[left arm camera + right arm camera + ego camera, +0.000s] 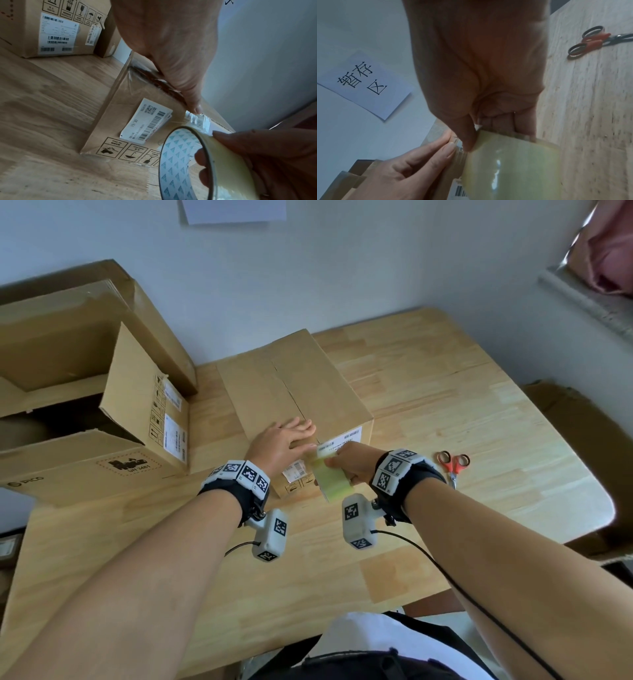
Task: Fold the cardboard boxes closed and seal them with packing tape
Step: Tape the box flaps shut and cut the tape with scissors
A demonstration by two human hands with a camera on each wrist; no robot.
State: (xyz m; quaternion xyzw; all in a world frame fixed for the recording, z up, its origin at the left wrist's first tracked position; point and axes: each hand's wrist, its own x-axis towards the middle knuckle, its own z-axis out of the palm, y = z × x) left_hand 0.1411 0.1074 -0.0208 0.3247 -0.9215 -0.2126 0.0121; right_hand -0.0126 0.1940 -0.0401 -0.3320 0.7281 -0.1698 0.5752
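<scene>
Two bare arms with wrist bands near the camera, over the wooden desk [428, 378]. Right hand [352, 462] curled around a roll of packing tape [334, 484], thumb on the outside and fingertips [199, 155] poking through the hole. Roll held just at the near top edge of the closed box [294, 392]. Left hand [281, 443] flat on top of that box, fingers straight, pressing by the near end of the middle seam. Thumb tip down on a shiny bit of tape on the near side of the box. White barcode label [147, 120] on that near side, with little printed pictures under it. Closed box in the middle of the desk. Bigger open box [82, 405] to the left, flaps up, white labels on its side. Red scissors [454, 465] lying on the desk to the right, well apart from the hands. White paper [366, 82] with black writing on the far wall.
</scene>
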